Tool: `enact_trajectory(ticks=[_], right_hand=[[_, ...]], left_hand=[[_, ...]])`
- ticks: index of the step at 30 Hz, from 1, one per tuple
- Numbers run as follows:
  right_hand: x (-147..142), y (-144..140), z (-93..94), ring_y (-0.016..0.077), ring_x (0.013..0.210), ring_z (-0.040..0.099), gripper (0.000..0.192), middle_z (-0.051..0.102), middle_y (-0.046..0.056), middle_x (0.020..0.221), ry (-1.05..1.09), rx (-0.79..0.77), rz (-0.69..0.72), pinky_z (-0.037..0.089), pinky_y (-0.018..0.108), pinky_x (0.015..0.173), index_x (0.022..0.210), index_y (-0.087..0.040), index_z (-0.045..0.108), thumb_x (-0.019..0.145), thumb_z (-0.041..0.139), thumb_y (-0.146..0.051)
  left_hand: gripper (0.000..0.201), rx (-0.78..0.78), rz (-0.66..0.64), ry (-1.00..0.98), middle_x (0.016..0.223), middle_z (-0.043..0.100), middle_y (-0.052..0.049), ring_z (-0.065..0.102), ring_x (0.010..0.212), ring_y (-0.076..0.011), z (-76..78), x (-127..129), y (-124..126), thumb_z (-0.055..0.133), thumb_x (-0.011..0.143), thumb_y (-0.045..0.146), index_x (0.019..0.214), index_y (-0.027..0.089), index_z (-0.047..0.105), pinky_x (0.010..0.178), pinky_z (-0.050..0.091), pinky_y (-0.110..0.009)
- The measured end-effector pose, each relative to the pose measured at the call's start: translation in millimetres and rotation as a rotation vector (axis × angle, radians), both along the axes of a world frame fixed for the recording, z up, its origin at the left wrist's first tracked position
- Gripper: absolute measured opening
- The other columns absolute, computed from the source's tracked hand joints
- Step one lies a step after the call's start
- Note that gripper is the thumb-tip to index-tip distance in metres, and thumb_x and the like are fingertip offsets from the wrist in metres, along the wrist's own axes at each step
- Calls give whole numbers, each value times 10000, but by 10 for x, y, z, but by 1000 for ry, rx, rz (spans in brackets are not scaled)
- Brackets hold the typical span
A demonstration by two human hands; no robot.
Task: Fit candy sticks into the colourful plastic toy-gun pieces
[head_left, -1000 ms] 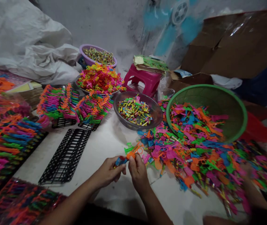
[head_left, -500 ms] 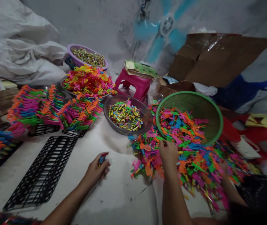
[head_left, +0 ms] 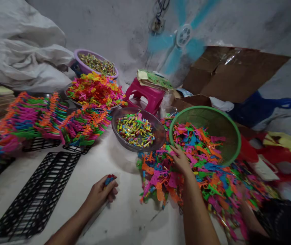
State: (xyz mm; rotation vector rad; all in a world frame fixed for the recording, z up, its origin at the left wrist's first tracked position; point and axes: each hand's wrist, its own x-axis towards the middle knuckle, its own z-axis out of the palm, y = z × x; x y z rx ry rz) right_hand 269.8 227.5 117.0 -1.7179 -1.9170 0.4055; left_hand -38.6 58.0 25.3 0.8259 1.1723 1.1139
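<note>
My left hand point(head_left: 103, 191) is curled closed above the white table, with a small blue and red piece point(head_left: 109, 180) showing between thumb and fingers. My right hand point(head_left: 182, 161) reaches over the heap of colourful plastic toy pieces point(head_left: 158, 177), beside the rim of the green mesh basket point(head_left: 234, 139). Its fingertips come together at a green bit; blur hides exactly what they hold. More pink, orange, blue and green pieces fill part of the basket. Left of it stands a dark see-through bowl point(head_left: 118, 137) of small yellow-wrapped tubes.
Black plastic racks point(head_left: 35, 194) lie on the left; others behind hold rows of coloured pieces point(head_left: 30, 115). Farther back are a purple basin point(head_left: 77, 58), a pink stool point(head_left: 154, 98), a cardboard box point(head_left: 227, 75) and a spinning fan point(head_left: 183, 35). Another person's hand point(head_left: 243, 197) touches the heap at right.
My right hand has shifted slightly left over the heap, its fingers now pointing more to the left. My left hand keeps its small piece and has moved slightly down and left in view.
</note>
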Motion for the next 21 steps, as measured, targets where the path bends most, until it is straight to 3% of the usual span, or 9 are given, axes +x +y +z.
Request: enact_trajectory(ticks=[4,6,9,12,15,18,21], right_hand=[[37,-277,211,216,782,576,357,656,62,792,612,-79,-152,433,345,727,845,-164,651,683,537,-461],[-140,-453,269,173,623,563,306,632,26,647,837,-147,-88,437,292,603,740,-180,646,679,542,-461],[-597,-743,194,124,487,506,311,582,4,555,925,-368,116,386,236,478,649,-175,623,714,505,-455],[-1083,-1001,-27,96,424,446,401,520,-10,500,757,-602,305,345,214,434,630,-156,605,769,415,-480],[-1357,-1089,-157,82,455,428,387,494,-24,495,328,-651,476,320,197,452,606,-147,595,758,453,-473],[-1378,-869,2,79,484,429,301,506,-31,503,10,-534,506,293,188,457,601,-143,596,719,533,-412],[-1349,-376,335,99,537,482,297,563,-11,579,-44,-322,427,332,191,487,668,-144,611,760,473,-391]], left_hand=[[377,2,-17,-4,648,612,-14,549,446,-110,-30,-8,18,525,744,450,969,149,509,394,419,-209],[371,6,-10,-18,650,611,-13,537,431,-99,-16,-3,19,532,741,440,966,147,507,390,418,-206],[379,-2,37,-78,656,601,-9,536,439,-98,47,8,11,550,723,444,950,143,503,383,426,-207],[403,-16,117,-143,673,592,-3,541,447,-102,117,17,-2,554,708,460,950,145,482,376,435,-214],[395,-12,218,-173,636,563,27,515,413,-87,142,27,-12,533,714,475,938,158,460,339,401,-190],[355,-11,320,-167,571,502,70,429,341,-50,117,53,-17,519,723,478,893,172,457,271,275,-138],[327,-18,327,-150,518,473,87,377,304,-37,92,85,-18,511,732,477,853,177,462,260,210,-129]])
